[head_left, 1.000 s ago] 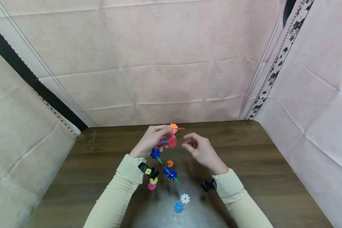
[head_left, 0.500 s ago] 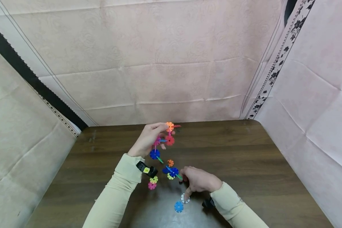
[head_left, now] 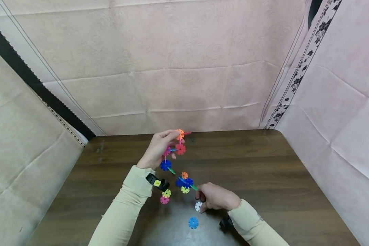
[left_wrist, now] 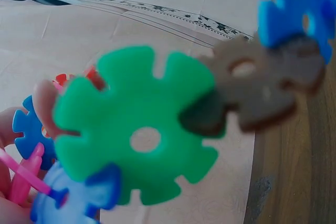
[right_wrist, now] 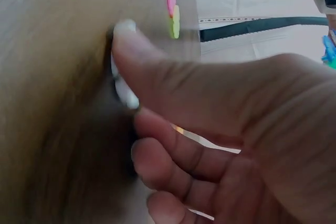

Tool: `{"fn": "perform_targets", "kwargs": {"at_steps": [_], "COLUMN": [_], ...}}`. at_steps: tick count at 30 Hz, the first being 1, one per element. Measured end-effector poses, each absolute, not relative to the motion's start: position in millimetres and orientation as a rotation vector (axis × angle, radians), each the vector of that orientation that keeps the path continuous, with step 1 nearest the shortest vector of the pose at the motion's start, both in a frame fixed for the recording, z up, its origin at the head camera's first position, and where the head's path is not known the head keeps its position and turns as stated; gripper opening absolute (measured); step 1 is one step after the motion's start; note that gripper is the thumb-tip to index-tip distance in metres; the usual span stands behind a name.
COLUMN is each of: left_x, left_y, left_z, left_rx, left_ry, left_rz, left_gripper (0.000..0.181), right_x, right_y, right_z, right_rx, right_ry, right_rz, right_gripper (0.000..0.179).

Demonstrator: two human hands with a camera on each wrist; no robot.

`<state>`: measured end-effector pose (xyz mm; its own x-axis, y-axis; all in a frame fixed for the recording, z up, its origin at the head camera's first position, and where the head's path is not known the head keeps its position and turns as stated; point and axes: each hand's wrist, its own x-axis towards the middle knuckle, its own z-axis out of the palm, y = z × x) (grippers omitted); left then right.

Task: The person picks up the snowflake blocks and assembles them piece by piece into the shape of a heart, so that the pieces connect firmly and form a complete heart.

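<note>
My left hand (head_left: 158, 148) grips the upper end of a chain of interlocking snowflake discs near the table's far edge. An orange disc (head_left: 180, 134) is at its fingertips, with a red disc (head_left: 180, 149) below. In the left wrist view, a green disc (left_wrist: 173, 87) joins a brown disc (left_wrist: 262, 100), which meets a blue disc (left_wrist: 283, 22). Lower in the chain are dark blue discs (head_left: 188, 182). Closer to me, my right hand (head_left: 216, 196) pinches a white snowflake disc (head_left: 198, 206) at the tabletop. Its thumb covers part of the disc in the right wrist view.
A light blue disc (head_left: 193, 222) lies on the wooden table (head_left: 264, 191), nearer to me than the white one. Touching yellow (head_left: 166, 193) and pink (head_left: 164, 200) discs lie by my left wrist. Pale cloth (head_left: 184, 68) hangs behind the table and along both sides.
My right hand has come down from beside the chain to the table and taken hold of the white disc. The left hand has shifted slightly left with the chain.
</note>
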<state>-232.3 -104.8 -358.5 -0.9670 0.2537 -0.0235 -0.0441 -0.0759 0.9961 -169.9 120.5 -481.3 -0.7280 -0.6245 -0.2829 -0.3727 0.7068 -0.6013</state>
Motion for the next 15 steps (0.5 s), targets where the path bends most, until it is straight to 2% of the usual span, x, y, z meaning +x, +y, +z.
{"fn": "perform_targets", "kwargs": {"at_steps": [6,15], "left_x": [-231.3,-230.3], "left_y": [-105.1,-105.2], "left_z": [-357.3,-355.5], "left_rx": [0.247,0.245], "left_ry": [2.000,1.962], "left_rz": [2.172,2.223], "left_gripper": [0.048,0.038], "right_x": [-170.9,-178.9], "right_y": [124.2,137.5], "right_z": [-480.3,-477.4], "right_rx": [-0.789,-0.808], "right_ry": [2.462,2.456], "right_rz": [-0.711,-0.885], "right_gripper": [0.023,0.017]}}
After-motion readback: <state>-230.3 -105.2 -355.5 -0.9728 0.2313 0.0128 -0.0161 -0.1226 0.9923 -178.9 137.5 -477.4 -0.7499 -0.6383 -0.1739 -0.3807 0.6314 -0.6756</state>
